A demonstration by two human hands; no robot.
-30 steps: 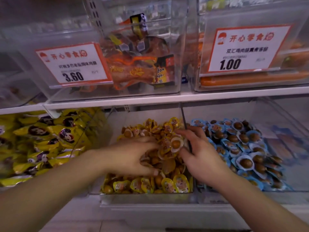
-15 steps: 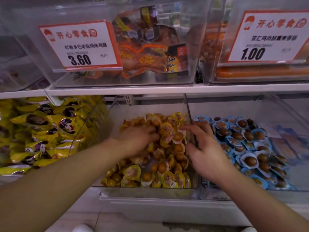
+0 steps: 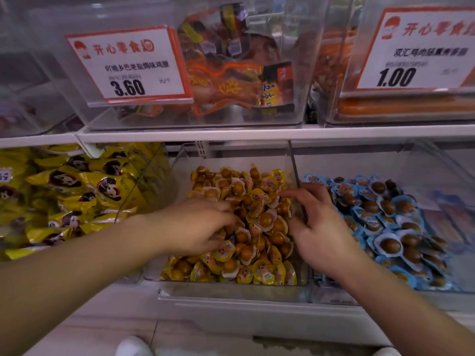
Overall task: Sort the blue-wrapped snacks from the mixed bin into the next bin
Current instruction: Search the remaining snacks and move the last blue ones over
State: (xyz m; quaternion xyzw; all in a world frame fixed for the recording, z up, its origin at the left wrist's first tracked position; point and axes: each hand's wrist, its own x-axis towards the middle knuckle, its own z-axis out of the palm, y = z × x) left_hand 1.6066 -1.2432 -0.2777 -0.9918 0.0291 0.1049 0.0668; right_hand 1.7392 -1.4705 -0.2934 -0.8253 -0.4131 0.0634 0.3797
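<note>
The middle clear bin (image 3: 231, 287) holds a heap of yellow-wrapped snacks (image 3: 257, 191); I cannot make out a blue wrapper among them. The bin to its right (image 3: 424, 295) holds blue-wrapped snacks (image 3: 385, 219). My left hand (image 3: 200, 224) lies palm down on the left half of the yellow heap, blurred, with its fingers among the wrappers. Over the divider (image 3: 295, 170) between the two bins hovers my right hand (image 3: 316, 227), its fingers loosely bent and its fingertips at the right edge of the yellow heap. Neither hand visibly holds a snack.
A bin of large yellow bags (image 3: 64, 191) stands at the left. A white shelf (image 3: 231, 136) runs just above the bins and carries clear boxes with price tags 3.60 (image 3: 128, 65) and 1.00 (image 3: 416, 50). A white shoe tip (image 3: 133, 346) shows below.
My left hand has shifted back and forth over the yellow heap, stirring the wrappers. My right hand has stayed by the divider, with its fingertips off the white-lidded snack they touched before.
</note>
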